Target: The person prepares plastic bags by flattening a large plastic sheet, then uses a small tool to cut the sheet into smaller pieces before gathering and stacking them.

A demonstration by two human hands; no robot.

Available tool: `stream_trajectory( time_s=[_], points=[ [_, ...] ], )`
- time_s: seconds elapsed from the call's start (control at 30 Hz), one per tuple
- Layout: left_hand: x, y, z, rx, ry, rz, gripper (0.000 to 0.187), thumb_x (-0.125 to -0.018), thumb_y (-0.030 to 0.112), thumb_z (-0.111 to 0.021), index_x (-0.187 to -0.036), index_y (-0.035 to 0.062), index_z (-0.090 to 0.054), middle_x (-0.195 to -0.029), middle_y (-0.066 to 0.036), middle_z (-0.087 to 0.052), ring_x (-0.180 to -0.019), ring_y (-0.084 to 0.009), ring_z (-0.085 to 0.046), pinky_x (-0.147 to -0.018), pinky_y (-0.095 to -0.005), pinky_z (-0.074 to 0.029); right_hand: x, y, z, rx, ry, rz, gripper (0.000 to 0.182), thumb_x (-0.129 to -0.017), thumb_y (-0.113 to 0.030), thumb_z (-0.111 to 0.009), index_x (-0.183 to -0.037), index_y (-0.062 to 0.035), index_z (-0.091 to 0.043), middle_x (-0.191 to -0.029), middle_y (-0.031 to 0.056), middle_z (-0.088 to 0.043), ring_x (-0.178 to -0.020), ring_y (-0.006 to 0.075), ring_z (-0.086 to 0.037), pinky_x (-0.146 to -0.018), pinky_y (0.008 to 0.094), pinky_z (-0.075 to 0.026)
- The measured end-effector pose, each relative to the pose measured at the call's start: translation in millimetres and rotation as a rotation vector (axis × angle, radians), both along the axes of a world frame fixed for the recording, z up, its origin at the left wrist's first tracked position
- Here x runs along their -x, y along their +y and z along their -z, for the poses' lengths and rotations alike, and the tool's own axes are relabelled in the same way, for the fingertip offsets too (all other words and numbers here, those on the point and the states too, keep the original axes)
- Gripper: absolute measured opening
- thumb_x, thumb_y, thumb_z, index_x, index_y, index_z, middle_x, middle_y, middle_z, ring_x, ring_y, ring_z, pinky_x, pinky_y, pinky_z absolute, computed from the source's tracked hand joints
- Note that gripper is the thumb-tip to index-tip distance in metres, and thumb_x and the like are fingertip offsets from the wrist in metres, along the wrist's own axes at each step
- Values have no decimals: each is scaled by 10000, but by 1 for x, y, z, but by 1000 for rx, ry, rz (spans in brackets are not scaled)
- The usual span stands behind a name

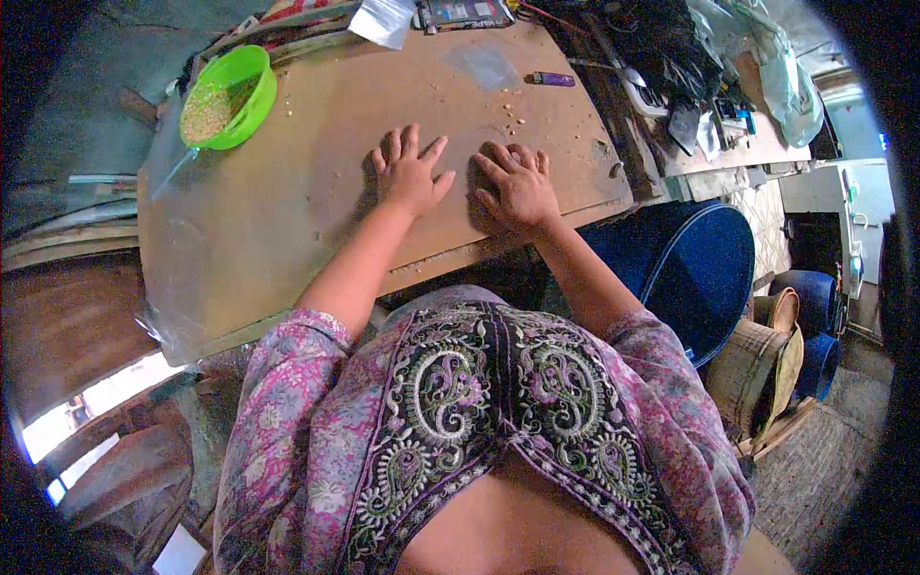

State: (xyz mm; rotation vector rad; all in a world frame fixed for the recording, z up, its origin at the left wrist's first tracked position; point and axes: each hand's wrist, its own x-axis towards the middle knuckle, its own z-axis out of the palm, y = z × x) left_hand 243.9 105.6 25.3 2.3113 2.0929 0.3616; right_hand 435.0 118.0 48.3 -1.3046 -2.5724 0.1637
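Resting palm-down on the desk [287, 216], our left hand [408, 180] and right hand [519, 190] lie open, fingers spread, gripping nothing visible. The round green bowl [255, 117] sits at ten o'clock, nearer our left; loose grains [520, 121] lie at twelve from our right.

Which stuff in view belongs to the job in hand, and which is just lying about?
Likely part of the job:
left hand and right hand, both empty
table under them
green bowl of grain

Probably just lying about:
purple lighter
clear plastic
blue barrel
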Motion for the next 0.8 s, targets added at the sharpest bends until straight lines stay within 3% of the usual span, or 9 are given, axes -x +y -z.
stream_trajectory(
  time_s=[0.27,0.8],
  points=[
    [5,7,-5,92,43,7,547,-735,447,-493,-1237,275,-361,-1342,-140,-192,-1232,-350,-136,-942,-553,-112,1,1,-2,21,-19,3,502,-739,-365,-491,-1197,-183,-399,-1256,68,-349,-1157,320,-273,-934,522,-176],
    [6,11,-8,109,69,-5,566,-733,450,-505,-1248,304,-321,-1346,-115,-187,-1214,-350,-170,-931,-554,-136,4,1,-5,38,-27,18,488,-750,-368,-483,-1190,-173,-406,-1270,64,-332,-1170,313,-260,-946,495,-168]
  ],
)
